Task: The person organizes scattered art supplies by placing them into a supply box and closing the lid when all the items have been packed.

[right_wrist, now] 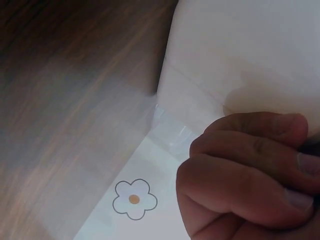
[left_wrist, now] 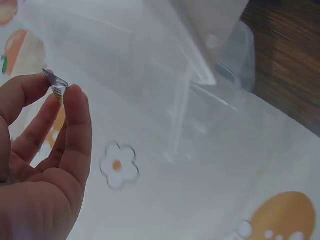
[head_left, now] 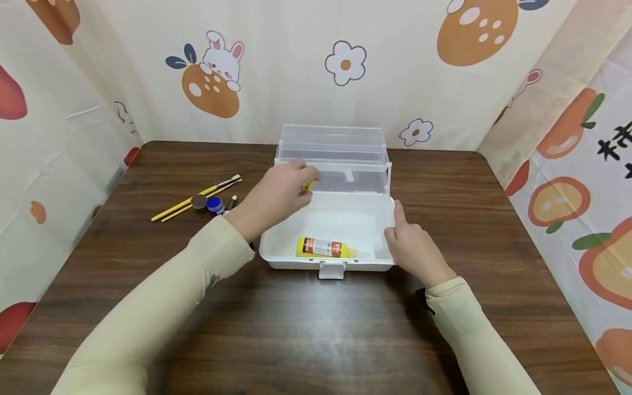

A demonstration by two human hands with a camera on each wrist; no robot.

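We take the white box (head_left: 348, 216) as our landmark. Its clear lid (head_left: 333, 137) stands raised at its back, which leaves the inside reachable from above.

Our left hand (head_left: 281, 189) is above the box's left rear part, thumb and fingertips pinched together on a small yellow tube (head_left: 308, 185). The wrist view shows its silvery end between the digits; so slight a thing probably needs only a fingertip hold.

Our right hand (head_left: 412, 244) grips the box's right wall, index finger laid along the rim and thumb over it, other fingers curled outside; we judge this steadies the box.

Inside the box, near its front wall, a yellow bottle (head_left: 321, 247) lies on its side, nozzle toward the right; lying flat, it fits below the rim. The latch (head_left: 332, 270) hangs at the box's front.

Left of the box: two brushes (head_left: 195, 198), side by side, and a blue-lidded pot (head_left: 215, 205), apart from the box.
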